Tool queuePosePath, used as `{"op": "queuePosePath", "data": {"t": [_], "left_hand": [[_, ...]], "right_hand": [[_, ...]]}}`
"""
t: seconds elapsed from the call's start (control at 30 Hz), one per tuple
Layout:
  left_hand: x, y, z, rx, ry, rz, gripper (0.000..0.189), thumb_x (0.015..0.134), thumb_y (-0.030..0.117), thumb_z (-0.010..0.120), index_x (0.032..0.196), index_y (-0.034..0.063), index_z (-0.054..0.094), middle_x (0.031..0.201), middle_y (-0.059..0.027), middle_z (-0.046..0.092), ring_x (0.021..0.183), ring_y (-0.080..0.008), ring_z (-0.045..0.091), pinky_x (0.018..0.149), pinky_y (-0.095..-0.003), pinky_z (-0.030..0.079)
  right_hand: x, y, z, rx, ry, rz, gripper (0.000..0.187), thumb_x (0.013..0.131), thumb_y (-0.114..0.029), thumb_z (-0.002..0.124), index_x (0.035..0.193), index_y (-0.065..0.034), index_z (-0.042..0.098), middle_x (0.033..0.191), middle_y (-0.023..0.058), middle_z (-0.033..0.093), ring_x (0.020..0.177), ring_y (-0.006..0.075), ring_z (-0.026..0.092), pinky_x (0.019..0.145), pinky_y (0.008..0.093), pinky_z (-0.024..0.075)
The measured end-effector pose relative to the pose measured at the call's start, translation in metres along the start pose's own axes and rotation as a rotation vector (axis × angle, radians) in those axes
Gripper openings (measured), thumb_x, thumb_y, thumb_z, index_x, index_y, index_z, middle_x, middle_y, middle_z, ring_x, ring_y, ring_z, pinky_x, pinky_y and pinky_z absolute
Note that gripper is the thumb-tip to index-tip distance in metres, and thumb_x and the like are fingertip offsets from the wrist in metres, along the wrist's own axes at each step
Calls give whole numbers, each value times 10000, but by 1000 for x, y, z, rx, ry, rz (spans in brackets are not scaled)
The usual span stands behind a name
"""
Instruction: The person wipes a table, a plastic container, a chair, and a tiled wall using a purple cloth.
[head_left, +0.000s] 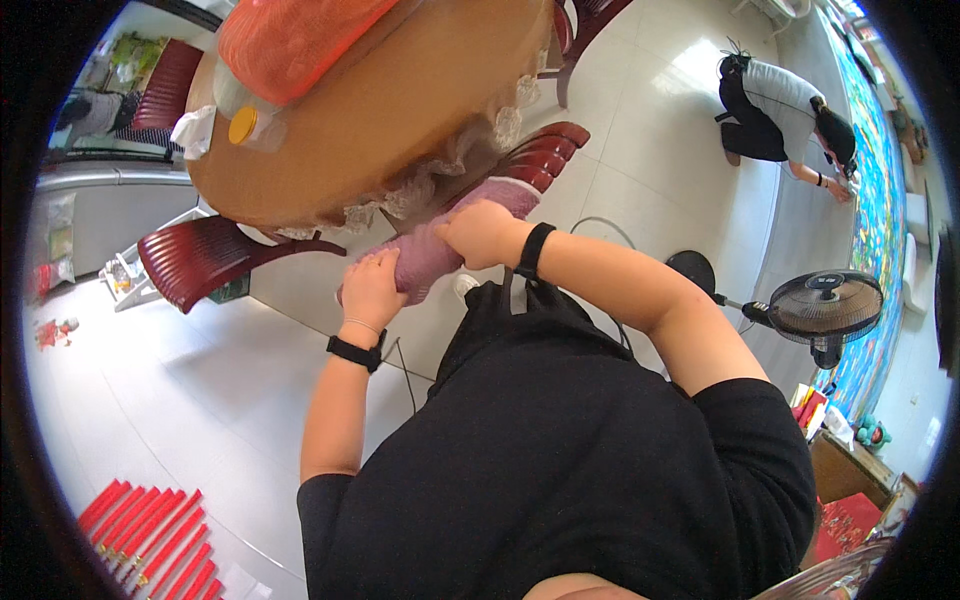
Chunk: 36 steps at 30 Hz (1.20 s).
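A purple cloth (427, 259), perhaps a towel, lies over the top rail of a dark red wooden chair (551, 154). My left hand (373, 291) grips the cloth at its near left end, fingers curled over it. My right hand (486, 231) holds the same cloth further along, towards the right end of the rail. Both hands wear black wristbands. Most of the rail is hidden under the cloth, while its glossy ribbed right end shows.
Beyond the chair stands an oval table (390, 97) with a lace-edged cover, an orange bag (292, 45) and a yellow-lidded jar (243, 125). Another chair (199, 255) is at left. A fan (825, 304) stands at right, and a person (780, 105) bends near the wall.
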<state>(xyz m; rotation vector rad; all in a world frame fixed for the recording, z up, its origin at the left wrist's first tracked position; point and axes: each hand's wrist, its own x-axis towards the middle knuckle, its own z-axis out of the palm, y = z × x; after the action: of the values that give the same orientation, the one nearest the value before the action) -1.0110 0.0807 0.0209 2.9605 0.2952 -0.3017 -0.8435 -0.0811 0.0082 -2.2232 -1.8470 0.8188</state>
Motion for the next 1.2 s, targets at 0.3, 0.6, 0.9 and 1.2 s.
{"op": "queuePosePath", "data": {"t": [0.3,0.6,0.9,1.2], "left_hand": [[15,41,14,-175,118,132,567,639,176,746,1121,-20,520,1068,-197,595,985,-356,575,869,-423,452],[109,150,-2,-425,74,46,800,699,430,728,1209,-110,431,1182,-257,539,1079,-363,539,936,-408,420],[169,172,2,-710,-170,-106,973,710,623,638,1251,-143,378,1248,-304,473,1200,-371,453,1010,-407,364],[155,147,19,-707,-305,-273,886,839,690,368,1261,-85,447,1316,-321,411,1239,-418,405,1044,-422,321]], "right_hand": [[-10,-8,22,38,276,-52,413,607,-149,706,969,-19,554,942,115,622,952,281,588,836,369,439],[-85,109,-69,-286,165,-22,669,611,-220,738,1217,-51,512,1246,131,536,1228,254,448,1076,421,279],[-43,183,-107,-81,-402,-119,857,630,-332,743,1334,2,384,1381,213,391,1293,327,369,1067,474,285],[18,206,-98,-42,-857,-264,967,772,-630,551,1368,85,288,1405,324,282,1335,383,279,1096,378,240]]}}
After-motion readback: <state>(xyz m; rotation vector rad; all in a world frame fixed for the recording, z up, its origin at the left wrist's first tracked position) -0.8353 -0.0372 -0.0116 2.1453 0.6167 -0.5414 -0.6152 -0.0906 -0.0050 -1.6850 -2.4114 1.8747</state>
